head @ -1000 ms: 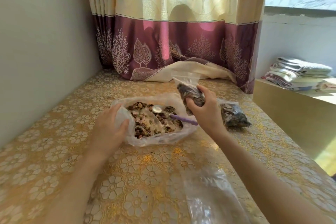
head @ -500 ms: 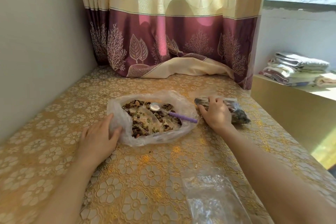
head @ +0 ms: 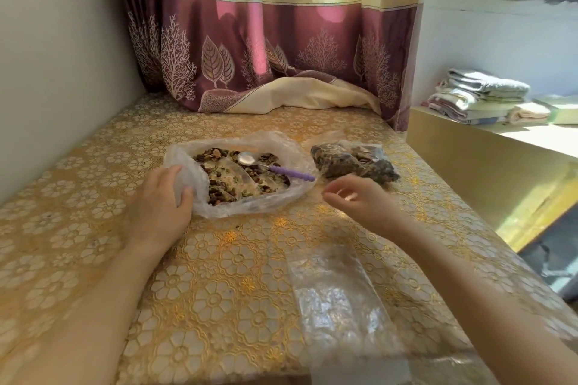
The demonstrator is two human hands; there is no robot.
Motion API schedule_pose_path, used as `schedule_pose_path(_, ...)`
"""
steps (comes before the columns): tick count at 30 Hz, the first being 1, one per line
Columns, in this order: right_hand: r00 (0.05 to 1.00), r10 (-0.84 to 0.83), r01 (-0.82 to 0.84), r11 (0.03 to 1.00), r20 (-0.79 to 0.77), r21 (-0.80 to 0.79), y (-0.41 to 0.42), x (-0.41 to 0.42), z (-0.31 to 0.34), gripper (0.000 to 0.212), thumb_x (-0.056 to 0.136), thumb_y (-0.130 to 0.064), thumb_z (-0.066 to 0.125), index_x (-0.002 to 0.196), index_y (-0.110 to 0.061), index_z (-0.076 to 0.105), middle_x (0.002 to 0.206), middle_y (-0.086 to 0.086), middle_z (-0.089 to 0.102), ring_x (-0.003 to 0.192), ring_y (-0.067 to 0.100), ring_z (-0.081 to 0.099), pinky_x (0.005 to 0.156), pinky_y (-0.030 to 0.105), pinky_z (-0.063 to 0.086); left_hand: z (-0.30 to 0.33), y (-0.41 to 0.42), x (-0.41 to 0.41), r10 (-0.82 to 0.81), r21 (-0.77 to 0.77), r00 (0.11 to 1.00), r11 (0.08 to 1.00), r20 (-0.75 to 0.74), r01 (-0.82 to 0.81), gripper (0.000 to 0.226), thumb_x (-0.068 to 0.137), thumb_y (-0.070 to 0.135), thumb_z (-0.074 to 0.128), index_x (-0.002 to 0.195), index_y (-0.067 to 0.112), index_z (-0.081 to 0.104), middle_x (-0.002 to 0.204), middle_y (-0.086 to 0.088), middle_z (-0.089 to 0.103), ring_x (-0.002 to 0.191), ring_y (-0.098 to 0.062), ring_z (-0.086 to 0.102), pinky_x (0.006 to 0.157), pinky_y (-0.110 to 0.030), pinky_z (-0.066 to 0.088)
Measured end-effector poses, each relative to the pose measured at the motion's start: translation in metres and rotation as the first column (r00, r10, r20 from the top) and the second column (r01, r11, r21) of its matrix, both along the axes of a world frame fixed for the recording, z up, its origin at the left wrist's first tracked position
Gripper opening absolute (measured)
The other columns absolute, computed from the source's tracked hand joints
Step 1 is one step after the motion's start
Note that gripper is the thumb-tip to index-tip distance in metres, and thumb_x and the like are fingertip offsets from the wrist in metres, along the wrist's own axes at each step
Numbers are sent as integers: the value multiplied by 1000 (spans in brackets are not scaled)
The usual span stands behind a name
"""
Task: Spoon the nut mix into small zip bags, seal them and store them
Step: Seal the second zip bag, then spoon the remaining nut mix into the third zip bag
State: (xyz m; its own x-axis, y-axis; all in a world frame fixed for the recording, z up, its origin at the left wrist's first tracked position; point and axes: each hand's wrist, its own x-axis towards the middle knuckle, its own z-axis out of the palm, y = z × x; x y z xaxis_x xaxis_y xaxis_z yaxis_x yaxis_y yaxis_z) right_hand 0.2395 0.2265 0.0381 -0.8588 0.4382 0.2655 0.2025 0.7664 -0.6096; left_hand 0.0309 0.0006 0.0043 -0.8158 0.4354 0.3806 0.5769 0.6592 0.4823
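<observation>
The right hand's fingers (head: 336,194) hang loosely curled and slightly spread, holding nothing; half a second ago they lay on the filled zip bags (head: 355,162), and now the right hand (head: 362,203) has pulled back toward the person and hovers blurred above the table (head: 219,275), just in front of those bags. The left hand's fingers (head: 175,175) curl over the near left edge of the big plastic bag (head: 250,194), gripping the film; the left hand (head: 159,206) has stayed there through all three frames.

The filled zip bags lie together just right of the big plastic bag, clear film packed dark with nuts, touching each other. A second ago one of them was lifted in the right hand. The big plastic bag is open, spread flat, with the nut mix (head: 237,175) scattered thinly inside in browns and greens. A spoon (head: 272,164) with a purple handle rests in it, bowl toward the curtain (head: 281,40). An empty clear bag (head: 337,300) lies nearer the person than the big plastic bag.
</observation>
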Motion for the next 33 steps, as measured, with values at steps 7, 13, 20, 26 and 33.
schedule_pose_path(7, 942, 200, -205, 979, 269, -6, -20, 20, -14, 8, 82, -33, 70, 90, -29, 68, 104, -12, 52, 89, 0, 50, 75, 12, 38, -7, 10, 11, -117, -106, 993, 988, -20, 115, 43, 96, 30, 42, 135, 12, 43, 141, -10, 38, 131, -25, 33, 108, -45, 31)
schedule_pose_path(13, 960, 191, -190, 982, 207, -24, -21, 24, -18, 22, 83, -19, 70, 70, -34, 59, 92, -10, 57, 81, -2, 52, 69, 9, 38, -7, 9, 12, -127, -43, 992, 991, -27, 126, 41, 96, 28, 45, 132, 10, 46, 138, -10, 42, 128, -25, 37, 106, -43, 32)
schedule_pose_path(20, 932, -119, -69, 868, -341, -492, -14, -5, 2, 6, 90, -5, 59, 87, -2, 63, 70, 0, 67, 58, 5, 60, 56, 16, 47, 4, 14, 16, -140, 190, 981, 968, -137, 165, 32, 93, 18, 49, 125, 12, 50, 131, -5, 48, 124, -19, 41, 105, -39, 33)
schedule_pose_path(26, 626, -596, -333, 379, -503, -864, -23, -51, 17, 10, 89, 2, 58, 89, -5, 64, 80, 6, 65, 65, 6, 64, 64, 15, 52, 21, 25, 33, -160, 385, 952, 887, -259, 254, 32, 93, 7, 49, 124, 16, 50, 119, 13, 44, 120, -6, 40, 107, -31, 30)
schedule_pose_path(33, 793, -187, -239, 780, -579, -579, -66, -72, -11, 27, 90, -4, 59, 95, -27, 72, 93, -14, 74, 86, 7, 68, 69, 18, 53, 33, 27, 58, -415, 622, 908, 725, 49, 297, 11, 85, 39, 58, 90, 31, 65, 81, 12, 70, 76, -2, 65, 66, -13, 51)
